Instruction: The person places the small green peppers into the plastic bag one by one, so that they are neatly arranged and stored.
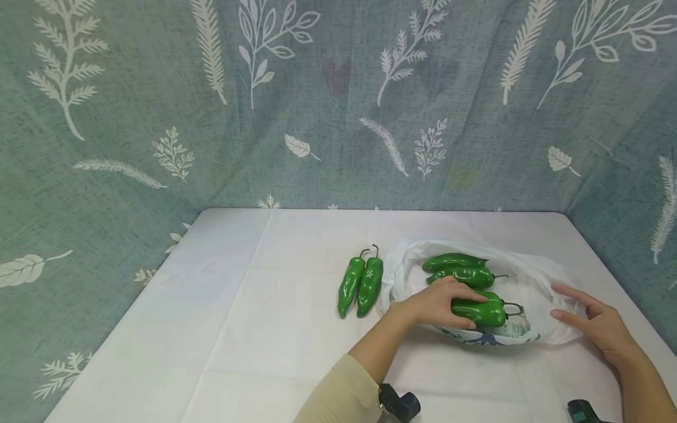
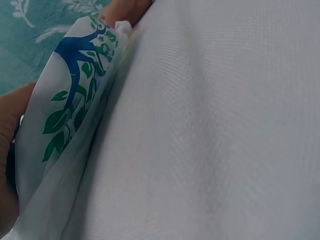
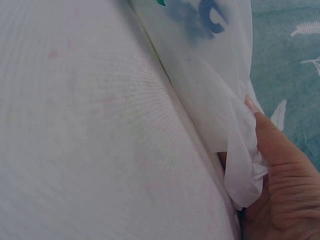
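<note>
A white plastic bag (image 1: pixel 550 329) lies with its mouth spread on the right side of the table, and several green peppers rest in it. My left hand (image 1: pixel 441 302) reaches over the bag's near rim and grips two green peppers (image 1: pixel 483 314), its thumb and fingers curled round them. Two more green peppers (image 1: pixel 460 275) lie just behind that hand inside the bag. At the bag's right end my right hand (image 1: pixel 603 326) holds the plastic edge between thumb and fingers. In the right wrist view the thumb (image 3: pixel 280 145) lies against the bag's side.
Two green peppers (image 1: pixel 361 285) lie side by side on the white tablecloth (image 1: pixel 264 329), left of the bag. A leaf-patterned cloth (image 1: pixel 328 117) hangs behind the table and along its sides.
</note>
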Tool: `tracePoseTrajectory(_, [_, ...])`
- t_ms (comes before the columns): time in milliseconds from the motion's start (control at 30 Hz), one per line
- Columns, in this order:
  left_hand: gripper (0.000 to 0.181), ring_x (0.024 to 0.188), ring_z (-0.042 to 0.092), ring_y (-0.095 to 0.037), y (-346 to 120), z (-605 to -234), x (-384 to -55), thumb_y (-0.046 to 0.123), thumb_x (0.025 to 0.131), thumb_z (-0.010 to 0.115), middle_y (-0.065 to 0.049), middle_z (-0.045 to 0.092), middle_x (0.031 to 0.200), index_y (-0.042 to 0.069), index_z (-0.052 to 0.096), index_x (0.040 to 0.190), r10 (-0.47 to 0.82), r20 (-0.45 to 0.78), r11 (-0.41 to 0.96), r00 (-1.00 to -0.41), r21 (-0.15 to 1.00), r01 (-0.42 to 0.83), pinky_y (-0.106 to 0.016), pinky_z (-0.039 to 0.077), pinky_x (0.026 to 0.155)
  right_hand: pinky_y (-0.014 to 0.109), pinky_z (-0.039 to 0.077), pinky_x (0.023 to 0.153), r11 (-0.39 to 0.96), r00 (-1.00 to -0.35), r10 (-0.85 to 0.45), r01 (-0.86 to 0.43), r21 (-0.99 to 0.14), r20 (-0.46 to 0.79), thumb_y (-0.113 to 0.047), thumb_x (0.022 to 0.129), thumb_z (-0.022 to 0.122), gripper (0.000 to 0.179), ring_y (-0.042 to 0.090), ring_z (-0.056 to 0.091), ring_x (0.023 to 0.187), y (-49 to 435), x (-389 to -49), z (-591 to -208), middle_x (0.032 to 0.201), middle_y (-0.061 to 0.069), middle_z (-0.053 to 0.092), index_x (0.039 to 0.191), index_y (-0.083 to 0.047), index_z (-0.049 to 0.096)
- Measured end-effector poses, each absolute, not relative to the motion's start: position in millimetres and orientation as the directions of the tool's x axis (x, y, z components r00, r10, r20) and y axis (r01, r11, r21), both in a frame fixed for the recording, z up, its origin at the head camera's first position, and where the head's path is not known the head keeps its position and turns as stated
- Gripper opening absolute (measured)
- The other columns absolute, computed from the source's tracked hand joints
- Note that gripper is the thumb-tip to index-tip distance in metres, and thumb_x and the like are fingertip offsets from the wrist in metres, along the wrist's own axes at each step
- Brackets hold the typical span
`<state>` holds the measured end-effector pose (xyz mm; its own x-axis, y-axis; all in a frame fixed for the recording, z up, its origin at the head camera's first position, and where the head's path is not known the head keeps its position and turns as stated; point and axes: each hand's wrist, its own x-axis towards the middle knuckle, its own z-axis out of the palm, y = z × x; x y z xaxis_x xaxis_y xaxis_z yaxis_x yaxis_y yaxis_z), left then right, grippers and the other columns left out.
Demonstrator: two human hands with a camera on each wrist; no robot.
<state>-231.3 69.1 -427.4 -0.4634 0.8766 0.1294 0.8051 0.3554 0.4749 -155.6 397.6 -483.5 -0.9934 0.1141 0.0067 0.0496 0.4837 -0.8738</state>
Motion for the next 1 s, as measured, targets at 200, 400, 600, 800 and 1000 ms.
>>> tracePoseTrajectory(200, [0.05,0.124,0.045,-0.005,70,-428,-230,0.033,0.082,0.072,0.006,0.058,0.131,0.022,0.06,0.129,0.884,0.143,0.355,-0.446,0.417,0.837,-0.016,0.027,0.104,0.058,-0.005,0.112,0.485,-0.993,0.121,0.059,-0.873,0.0,-0.028,0.09,0.065,0.062,0.029,-0.01,0.143,398,-155,-483,0.14,-0.036,0.013,0.146,-0.031,0.037])
tracePoseTrajectory(400, [0.047,0.124,0.046,-0.004,69,-427,-231,0.034,0.083,0.071,0.006,0.058,0.13,0.021,0.061,0.127,0.882,0.143,0.347,-0.45,0.449,0.823,-0.013,0.027,0.104,0.055,-0.006,0.113,0.478,-0.993,0.114,0.048,-0.877,0.008,-0.027,0.091,0.064,0.061,0.024,-0.011,0.144,397,-155,-483,0.137,-0.039,0.015,0.146,-0.029,0.037])
tracePoseTrajectory(600, [0.051,0.122,0.046,0.0,63,-424,-232,0.034,0.082,0.072,0.007,0.058,0.129,0.02,0.06,0.129,0.88,0.116,0.326,-0.46,0.555,0.765,-0.01,0.028,0.101,0.057,-0.005,0.112,0.486,-0.994,0.11,0.056,-0.872,-0.003,-0.028,0.091,0.064,0.062,0.029,-0.01,0.143,397,-154,-482,0.142,-0.035,0.01,0.146,-0.03,0.036])
tracePoseTrajectory(800, [0.055,0.121,0.045,0.002,53,-421,-234,0.035,0.08,0.075,0.008,0.057,0.131,0.019,0.058,0.131,0.86,0.112,0.326,-0.498,0.63,0.705,-0.011,0.032,0.1,0.059,-0.005,0.111,0.489,-0.994,0.112,0.068,-0.87,-0.014,-0.029,0.091,0.064,0.062,0.032,-0.01,0.142,397,-154,-482,0.147,-0.029,0.005,0.146,-0.031,0.036])
tracePoseTrajectory(1000, [0.058,0.123,0.045,0.001,40,-421,-233,0.037,0.08,0.074,0.009,0.056,0.131,0.021,0.057,0.132,0.842,0.128,0.341,-0.523,0.626,0.702,-0.016,0.033,0.102,0.057,-0.005,0.112,0.496,-0.993,0.114,0.065,-0.866,-0.009,-0.029,0.091,0.064,0.062,0.027,-0.01,0.143,398,-154,-482,0.148,-0.028,0.005,0.146,-0.032,0.036])
